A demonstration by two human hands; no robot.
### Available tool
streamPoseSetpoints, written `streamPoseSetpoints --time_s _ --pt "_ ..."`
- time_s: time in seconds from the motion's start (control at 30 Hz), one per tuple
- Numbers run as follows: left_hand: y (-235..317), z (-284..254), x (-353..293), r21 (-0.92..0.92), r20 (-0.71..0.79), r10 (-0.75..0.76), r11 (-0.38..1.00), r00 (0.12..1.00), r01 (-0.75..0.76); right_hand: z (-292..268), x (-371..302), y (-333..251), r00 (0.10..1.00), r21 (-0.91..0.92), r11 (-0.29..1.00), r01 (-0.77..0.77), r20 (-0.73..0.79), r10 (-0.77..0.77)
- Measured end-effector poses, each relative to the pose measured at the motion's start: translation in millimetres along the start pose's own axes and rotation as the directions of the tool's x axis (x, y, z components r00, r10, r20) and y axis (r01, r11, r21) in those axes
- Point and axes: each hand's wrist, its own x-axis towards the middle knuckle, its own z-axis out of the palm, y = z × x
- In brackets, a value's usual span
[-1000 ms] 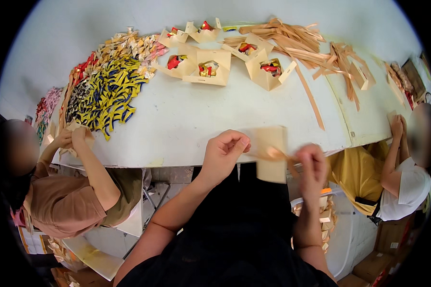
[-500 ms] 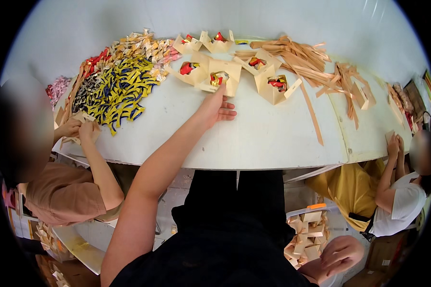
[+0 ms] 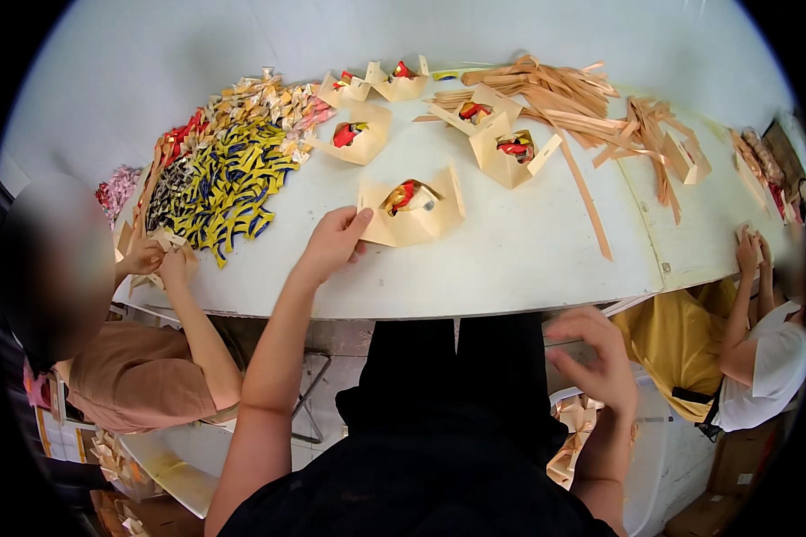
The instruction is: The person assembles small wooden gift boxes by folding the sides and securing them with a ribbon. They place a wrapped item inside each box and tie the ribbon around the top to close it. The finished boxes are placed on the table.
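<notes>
My left hand (image 3: 336,242) pinches the left flap of an open cream cardboard box (image 3: 414,230) near the middle of the white table. Wrapped candies (image 3: 407,195) in red, gold and white fill that box. Past the table's front edge, at the right, my right hand (image 3: 598,353) is raised with its fingers apart and slightly bent, holding nothing. Farther back stand similar filled boxes: one box (image 3: 363,148) behind the held one, a pair including a box (image 3: 510,170) to the right, and two more at the back, such as a box (image 3: 398,88).
Yellow-and-blue wrapped candies (image 3: 228,183) lie heaped at the left, beside gold and red ones. Tan paper strips (image 3: 546,94) pile up at the back right. Below the table, a plastic tub (image 3: 658,447) holds folded boxes. Co-workers' hands (image 3: 157,259) handle a box at the left; another person sits right.
My left hand has drawn one filled box away from the back group toward me. My right hand has risen from the lower right up toward the table's front edge.
</notes>
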Motion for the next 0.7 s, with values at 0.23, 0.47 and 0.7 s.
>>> streamPoseSetpoints --time_s 0.23,0.47,0.7 --pt "-9 31 27 0.132 -0.275 0.399 0.917 0.875 -0.377 55 107 37 0.938 -0.254 0.92 0.299 -0.096 -0.332" --pt "19 82 -2 0.036 -0.174 0.572 0.817 0.802 -0.575 78 126 74 0.91 -0.436 0.834 0.337 -0.076 -0.408" --pt "35 107 -39 -0.103 0.092 0.579 0.815 0.81 -0.57 84 108 57 0.911 -0.35 0.868 0.351 -0.087 -0.403"
